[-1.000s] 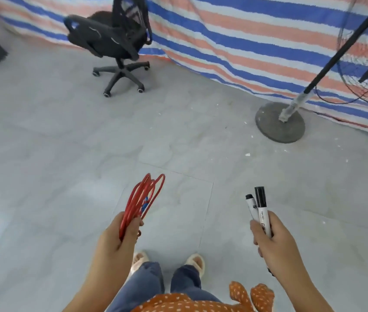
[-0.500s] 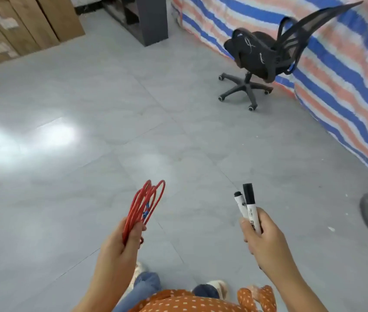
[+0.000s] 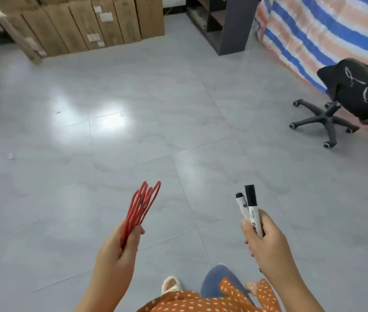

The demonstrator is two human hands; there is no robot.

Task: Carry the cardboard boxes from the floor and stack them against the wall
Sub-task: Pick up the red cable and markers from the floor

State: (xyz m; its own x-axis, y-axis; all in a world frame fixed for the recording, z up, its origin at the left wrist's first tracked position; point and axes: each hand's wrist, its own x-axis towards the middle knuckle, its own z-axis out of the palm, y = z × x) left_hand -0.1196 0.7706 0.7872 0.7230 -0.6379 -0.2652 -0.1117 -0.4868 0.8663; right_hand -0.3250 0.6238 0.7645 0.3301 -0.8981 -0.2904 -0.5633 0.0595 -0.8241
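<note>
Left hand (image 3: pixel 120 246) clamped on red cord (image 3: pixel 141 204), right hand (image 3: pixel 266 242) on two markers (image 3: pixel 249 208).

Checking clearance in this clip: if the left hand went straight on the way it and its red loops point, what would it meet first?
The left hand grips the red loops, pointing up and forward. That line crosses bare floor; nothing stands in it until the cardboard boxes at the far side, roughly, as depth is unclear.
</note>
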